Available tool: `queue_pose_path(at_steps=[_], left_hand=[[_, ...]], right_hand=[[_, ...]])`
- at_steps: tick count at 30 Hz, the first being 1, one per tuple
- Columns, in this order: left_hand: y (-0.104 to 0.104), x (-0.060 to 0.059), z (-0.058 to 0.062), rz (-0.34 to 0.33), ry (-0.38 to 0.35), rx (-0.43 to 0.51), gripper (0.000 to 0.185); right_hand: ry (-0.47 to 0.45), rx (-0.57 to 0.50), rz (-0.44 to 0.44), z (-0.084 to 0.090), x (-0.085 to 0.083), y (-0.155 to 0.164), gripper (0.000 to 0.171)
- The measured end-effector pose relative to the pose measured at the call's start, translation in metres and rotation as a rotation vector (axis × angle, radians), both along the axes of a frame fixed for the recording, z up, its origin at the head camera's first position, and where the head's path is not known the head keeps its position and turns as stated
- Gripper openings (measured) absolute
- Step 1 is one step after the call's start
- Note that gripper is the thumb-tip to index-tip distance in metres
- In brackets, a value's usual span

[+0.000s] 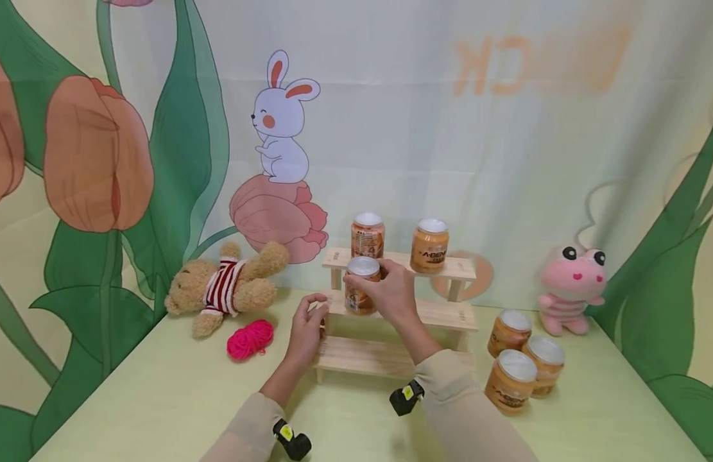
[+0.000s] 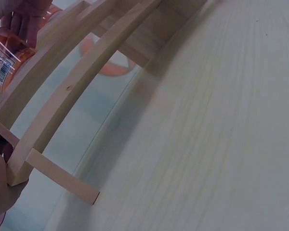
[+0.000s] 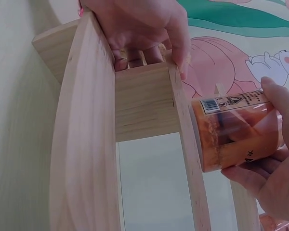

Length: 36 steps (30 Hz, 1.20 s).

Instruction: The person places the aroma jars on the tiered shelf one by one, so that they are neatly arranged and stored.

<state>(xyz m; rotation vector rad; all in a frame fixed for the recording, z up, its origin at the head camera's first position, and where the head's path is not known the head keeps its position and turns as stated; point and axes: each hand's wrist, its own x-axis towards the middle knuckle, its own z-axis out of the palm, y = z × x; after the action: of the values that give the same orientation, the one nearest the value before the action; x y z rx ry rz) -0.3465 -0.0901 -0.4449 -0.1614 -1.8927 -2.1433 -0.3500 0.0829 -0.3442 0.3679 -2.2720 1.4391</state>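
My right hand grips an orange-labelled jar with a white lid at the left part of the middle tier of a wooden three-tier rack. In the right wrist view that jar has its base at the tier's board, thumb and fingers on either side of it. My left hand holds the rack's left end; in the right wrist view its fingers curl over the side frame. Two similar jars stand on the top tier, a left jar and a right jar.
Three more jars stand on the table right of the rack. Behind them sits a pink plush toy. To the left lie a teddy bear and a ball of pink yarn. A printed curtain hangs behind.
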Motion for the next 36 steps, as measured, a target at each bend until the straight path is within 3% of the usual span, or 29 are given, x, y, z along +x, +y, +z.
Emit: queue_pose_path(at_steps=[8, 18, 25, 31, 36], left_hand=[[0.001, 0.000, -0.001, 0.011, 0.007, 0.006, 0.023], [-0.001, 0.000, -0.004, -0.012, 0.003, 0.029, 0.025], [0.000, -0.002, -0.005, -0.022, 0.008, 0.054, 0.023], [0.001, 0.000, -0.007, -0.001, 0.002, 0.048, 0.023], [-0.001, -0.001, -0.005, -0.005, 0.003, 0.043, 0.023]], right_hand=[[0.025, 0.022, -0.030, 0.000, 0.000, -0.002, 0.059], [-0.042, 0.060, -0.002, -0.006, 0.010, 0.011, 0.074], [-0.066, -0.027, 0.015, -0.015, 0.037, 0.045, 0.067], [-0.007, -0.034, 0.021, -0.024, 0.068, 0.083, 0.061], [0.032, -0.027, 0.000, -0.023, 0.084, 0.107, 0.057]])
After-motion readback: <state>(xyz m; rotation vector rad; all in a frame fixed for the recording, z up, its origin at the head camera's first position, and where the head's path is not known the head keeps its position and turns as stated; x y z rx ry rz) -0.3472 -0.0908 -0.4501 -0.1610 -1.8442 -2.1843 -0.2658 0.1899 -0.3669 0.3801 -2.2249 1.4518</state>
